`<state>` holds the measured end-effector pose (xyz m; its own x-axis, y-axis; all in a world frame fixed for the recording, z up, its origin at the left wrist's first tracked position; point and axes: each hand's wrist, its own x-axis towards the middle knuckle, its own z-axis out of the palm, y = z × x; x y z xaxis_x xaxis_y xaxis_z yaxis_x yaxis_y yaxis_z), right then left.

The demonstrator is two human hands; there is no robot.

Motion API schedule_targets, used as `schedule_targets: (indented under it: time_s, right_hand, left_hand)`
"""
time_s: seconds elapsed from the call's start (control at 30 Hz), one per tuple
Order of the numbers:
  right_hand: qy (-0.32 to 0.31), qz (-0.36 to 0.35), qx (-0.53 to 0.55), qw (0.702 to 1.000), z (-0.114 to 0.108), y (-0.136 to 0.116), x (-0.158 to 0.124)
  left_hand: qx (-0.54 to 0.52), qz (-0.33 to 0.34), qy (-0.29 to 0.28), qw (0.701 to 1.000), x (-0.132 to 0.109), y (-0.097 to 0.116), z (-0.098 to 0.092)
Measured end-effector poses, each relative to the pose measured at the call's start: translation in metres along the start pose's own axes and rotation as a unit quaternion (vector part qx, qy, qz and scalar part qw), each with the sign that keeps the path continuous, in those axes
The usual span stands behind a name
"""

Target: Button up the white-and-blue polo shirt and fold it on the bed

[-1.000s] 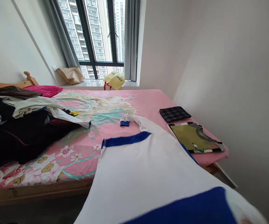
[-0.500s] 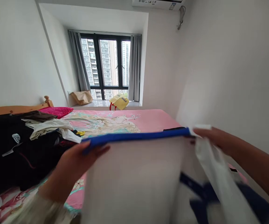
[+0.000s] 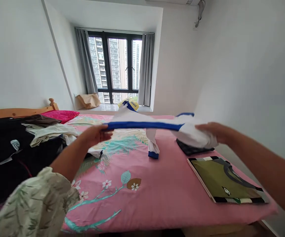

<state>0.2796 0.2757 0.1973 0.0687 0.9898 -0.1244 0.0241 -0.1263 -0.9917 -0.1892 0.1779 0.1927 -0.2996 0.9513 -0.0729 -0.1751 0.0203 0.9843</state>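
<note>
A white long-sleeved top with blue trim [image 3: 142, 118] is stretched between my hands above the bed, its blue hem running level toward me. My left hand [image 3: 96, 135] grips one end of the hem. My right hand [image 3: 213, 131] is closed on the white cloth at the other side, which is smeared by motion. One sleeve with a blue cuff [image 3: 153, 154] hangs down over the pink bedsheet [image 3: 162, 191]. The far part of the top is flung out away from me, toward the window.
Folded clothes with an olive-green shirt on top [image 3: 221, 177] lie at the bed's right edge, a dark folded garment [image 3: 190, 146] behind. Heaped clothes [image 3: 6, 141] cover the left side near a magenta pillow [image 3: 60, 115]. A paper bag [image 3: 89, 100] stands on the windowsill.
The top has swung from hanging down in front of me to spreading out away over the bed. Both hands have risen slightly. The folded clothes at right have come into view.
</note>
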Motion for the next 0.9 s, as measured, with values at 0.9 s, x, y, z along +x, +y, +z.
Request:
schedule_targets:
  time_s: [0.9]
  right_hand:
    - [-0.174,-0.264,-0.364,0.876,0.176,0.291,-0.081]
  left_hand:
    - [0.325,-0.175,0.041,0.928,-0.147,-0.312,-0.052]
